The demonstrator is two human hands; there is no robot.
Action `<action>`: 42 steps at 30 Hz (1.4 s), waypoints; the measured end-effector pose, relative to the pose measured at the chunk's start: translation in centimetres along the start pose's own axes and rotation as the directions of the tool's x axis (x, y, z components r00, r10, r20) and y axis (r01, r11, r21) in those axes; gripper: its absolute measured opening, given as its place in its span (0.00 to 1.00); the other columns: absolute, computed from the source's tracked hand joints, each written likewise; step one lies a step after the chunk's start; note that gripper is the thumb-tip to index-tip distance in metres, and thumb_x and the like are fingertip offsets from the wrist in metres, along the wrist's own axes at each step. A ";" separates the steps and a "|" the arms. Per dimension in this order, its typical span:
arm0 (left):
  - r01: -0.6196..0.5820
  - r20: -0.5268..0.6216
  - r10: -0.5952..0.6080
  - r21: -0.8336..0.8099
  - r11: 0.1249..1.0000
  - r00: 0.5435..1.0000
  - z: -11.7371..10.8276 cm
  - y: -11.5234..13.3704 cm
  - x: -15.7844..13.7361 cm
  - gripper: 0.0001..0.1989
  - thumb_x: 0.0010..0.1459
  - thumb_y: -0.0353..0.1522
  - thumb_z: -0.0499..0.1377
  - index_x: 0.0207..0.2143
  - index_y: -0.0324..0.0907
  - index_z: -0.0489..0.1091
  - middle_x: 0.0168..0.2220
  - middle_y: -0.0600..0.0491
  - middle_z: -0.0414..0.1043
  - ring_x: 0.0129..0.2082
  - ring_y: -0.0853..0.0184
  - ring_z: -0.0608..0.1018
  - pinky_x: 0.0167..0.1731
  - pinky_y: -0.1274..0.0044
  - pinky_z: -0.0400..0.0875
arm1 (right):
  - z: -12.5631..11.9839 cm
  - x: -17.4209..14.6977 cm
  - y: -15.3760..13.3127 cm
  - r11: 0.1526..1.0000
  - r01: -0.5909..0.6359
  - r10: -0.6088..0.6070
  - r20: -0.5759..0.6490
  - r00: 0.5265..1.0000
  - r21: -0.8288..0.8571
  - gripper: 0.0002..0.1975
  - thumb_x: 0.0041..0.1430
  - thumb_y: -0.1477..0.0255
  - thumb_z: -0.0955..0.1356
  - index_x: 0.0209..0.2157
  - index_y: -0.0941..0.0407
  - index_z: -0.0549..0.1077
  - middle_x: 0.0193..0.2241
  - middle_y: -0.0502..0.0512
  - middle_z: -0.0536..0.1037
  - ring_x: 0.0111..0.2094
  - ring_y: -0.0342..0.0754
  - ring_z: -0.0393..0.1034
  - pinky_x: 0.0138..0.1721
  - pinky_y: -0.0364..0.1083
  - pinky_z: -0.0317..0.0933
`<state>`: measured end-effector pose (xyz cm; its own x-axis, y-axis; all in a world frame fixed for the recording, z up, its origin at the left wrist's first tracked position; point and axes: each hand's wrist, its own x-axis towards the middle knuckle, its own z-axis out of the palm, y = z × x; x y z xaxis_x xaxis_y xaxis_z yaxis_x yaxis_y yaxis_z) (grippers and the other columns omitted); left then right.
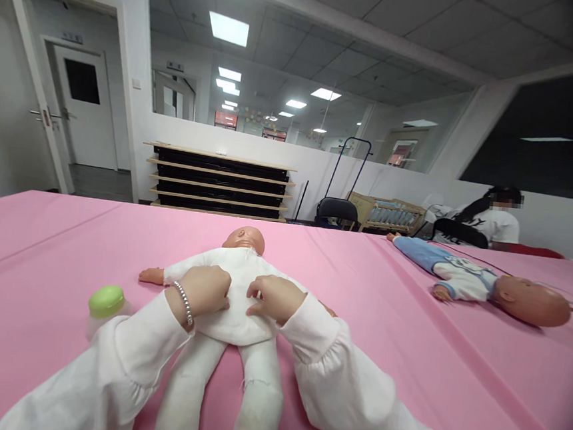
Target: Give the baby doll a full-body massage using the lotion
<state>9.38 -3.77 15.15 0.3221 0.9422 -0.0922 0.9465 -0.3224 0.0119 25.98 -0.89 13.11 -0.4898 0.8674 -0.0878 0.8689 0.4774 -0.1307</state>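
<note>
A baby doll (236, 328) with a white cloth body lies on its back on the pink-covered table, its head at the far end and its legs toward me. My left hand (208, 291), with a beaded bracelet at the wrist, is curled into a loose fist on the left side of the doll's torso. Opposite it, my right hand (275, 298) rests over the right side with fingers bent and slightly apart, nothing visible between them. Left of my left forearm stands a clear bottle with a green cap (107, 301), partly hidden by my sleeve.
A second doll (466, 274) in blue and white clothes lies on the table (364, 356) at the right. Behind the table are stacked shelf boards (220, 176), a black chair (337, 211) and a wooden crib (387, 214). A person (497, 217) sits at the far right.
</note>
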 end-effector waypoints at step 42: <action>0.314 -0.353 -0.536 -0.521 0.794 0.767 8.8 -5.1 6.8 0.19 0.60 0.33 0.38 0.37 0.39 0.67 0.40 0.47 0.72 0.41 0.66 0.73 0.36 0.79 0.63 | 3.4 3.0 1.9 0.989 0.067 -0.016 -0.355 0.935 0.131 0.10 0.57 0.72 0.62 0.41 0.56 0.69 0.42 0.55 0.68 0.46 0.46 0.61 0.48 0.45 0.54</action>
<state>6.60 3.46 5.74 -0.2533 0.9276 0.2747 0.8622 0.0877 0.4990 25.89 2.09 9.20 -0.4468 0.8527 0.2706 0.8172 0.5121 -0.2645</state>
